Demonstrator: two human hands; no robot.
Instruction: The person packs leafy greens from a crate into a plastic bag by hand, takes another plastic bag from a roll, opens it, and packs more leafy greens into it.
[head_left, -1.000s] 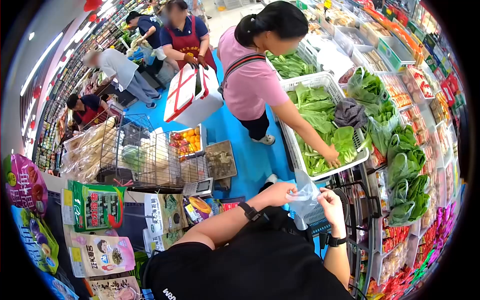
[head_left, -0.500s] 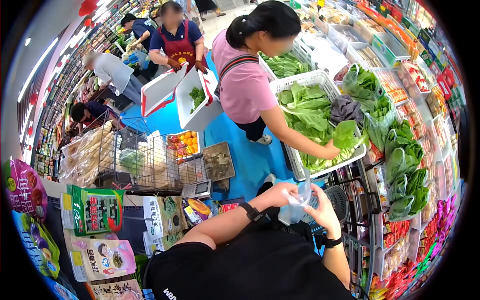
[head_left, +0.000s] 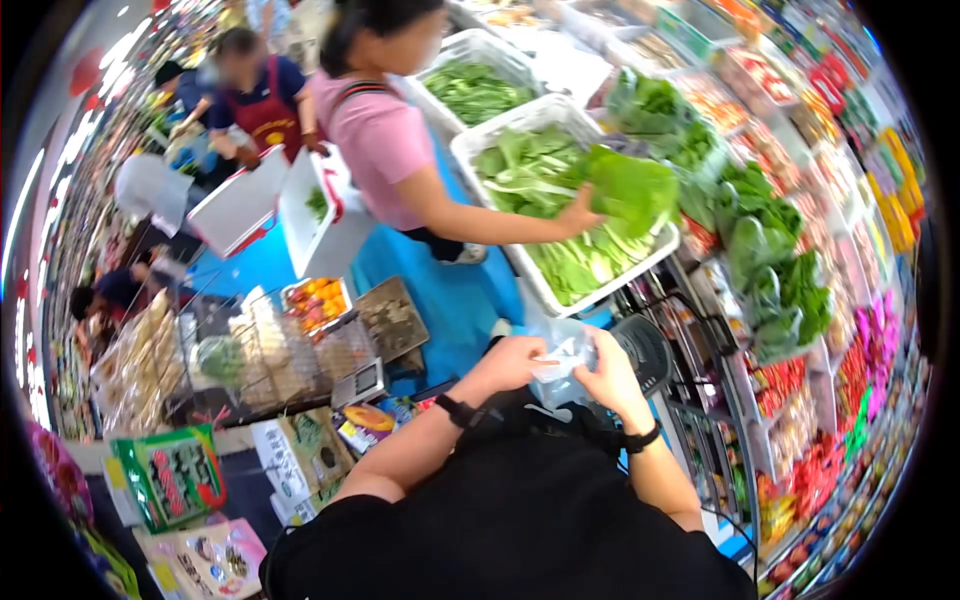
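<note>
In front of my chest I hold a thin clear plastic bag (head_left: 560, 368) between my two hands. My left hand (head_left: 511, 364) pinches one side of it, fingers pressed together. On the other side, my right hand (head_left: 610, 374) has thumb and fingers closed on the film. Just beyond the bag stands a white crate (head_left: 462, 150) of leafy greens (head_left: 530, 160). A person in a pink shirt (head_left: 375, 145) holds a bunch of leafy greens (head_left: 632, 192) over that crate with one hand.
A dark grey basket (head_left: 643, 352) is right of my hands. Bagged greens (head_left: 765, 235) line the shelf to the right. Left are a wire cage of goods, a scale (head_left: 358, 383) and snack packets (head_left: 172, 475). Another person in a red apron (head_left: 268, 115) holds a white foam box (head_left: 308, 215).
My view has shifted, and both hands still hold the plastic bag. The person in pink has lifted the bunch of greens up off the crate's contents.
</note>
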